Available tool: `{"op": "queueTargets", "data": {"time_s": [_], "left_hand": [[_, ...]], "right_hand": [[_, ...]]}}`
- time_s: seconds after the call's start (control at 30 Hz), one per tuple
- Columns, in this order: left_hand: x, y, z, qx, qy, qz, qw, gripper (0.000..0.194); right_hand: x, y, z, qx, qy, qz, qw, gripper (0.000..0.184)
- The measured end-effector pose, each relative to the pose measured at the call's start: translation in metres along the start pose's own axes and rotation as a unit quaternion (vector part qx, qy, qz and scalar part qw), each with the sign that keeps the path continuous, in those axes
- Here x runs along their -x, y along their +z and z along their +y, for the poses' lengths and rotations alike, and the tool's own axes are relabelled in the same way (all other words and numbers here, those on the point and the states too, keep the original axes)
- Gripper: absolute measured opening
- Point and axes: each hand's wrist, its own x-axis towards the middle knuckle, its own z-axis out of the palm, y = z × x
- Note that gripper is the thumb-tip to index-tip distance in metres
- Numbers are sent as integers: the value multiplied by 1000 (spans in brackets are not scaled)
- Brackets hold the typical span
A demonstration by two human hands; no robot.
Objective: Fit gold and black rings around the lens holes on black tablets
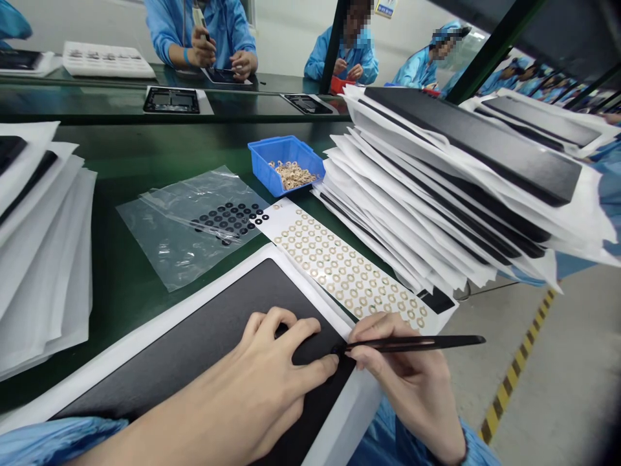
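Note:
A flat black panel [194, 343] lies on white sheeting [104, 359] in front of me. My left hand [276, 362] rests on its right part with the fingers spread, the thumb near a small dark spot by the panel's right edge. My right hand [412, 372] grips dark tweezers [431, 343], their tips pointing left to that same spot. What lies under the tips is too small to make out. Just beyond the panel is a white sheet of ring-shaped stickers [339, 259] in rows.
A clear plastic bag [167, 226] with black rings [230, 220] lies behind the panel, beside a blue bin [264, 162] of tan rings. Stacks of paper-wrapped panels stand right [412, 207] and left [53, 259]. Across the bench, co-workers in blue [165, 26] work.

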Motion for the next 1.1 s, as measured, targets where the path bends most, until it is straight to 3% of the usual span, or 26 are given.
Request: {"op": "queueTargets", "data": {"time_s": [0.17, 0.3, 0.47, 0.57, 0.67, 0.77, 0.87, 0.97, 1.1], "left_hand": [[2, 0, -1, 2, 2, 14, 1000, 42], [2, 2, -2, 14, 2, 33, 999, 32], [1, 0, -1, 9, 3, 35, 999, 18], [2, -2, 0, -12, 10, 57, 998, 13], [4, -2, 2, -32, 17, 76, 996, 12], [6, -1, 1, -46, 23, 90, 995, 14], [7, 1, -2, -63, 35, 101, 992, 15], [8, 1, -2, -72, 41, 105, 991, 15], [6, 0, 0, -76, 27, 116, 990, 12]], "right_hand": [[1, 1, -4, -54, 36, 18, 998, 13], [-8, -10, -20, -63, 43, 7, 997, 18], [-71, -19, -47, 57, -10, -76, 995, 17], [-124, 12, -52, 90, -41, -138, 985, 21], [-161, 70, -46, 58, -52, -226, 971, 20], [-175, 129, -33, 53, -84, -279, 955, 19], [-176, 165, -23, 73, -126, -304, 941, 18], [-179, 171, -26, 89, -158, -324, 929, 21], [-188, 136, -40, 100, -154, -290, 939, 20]]}}
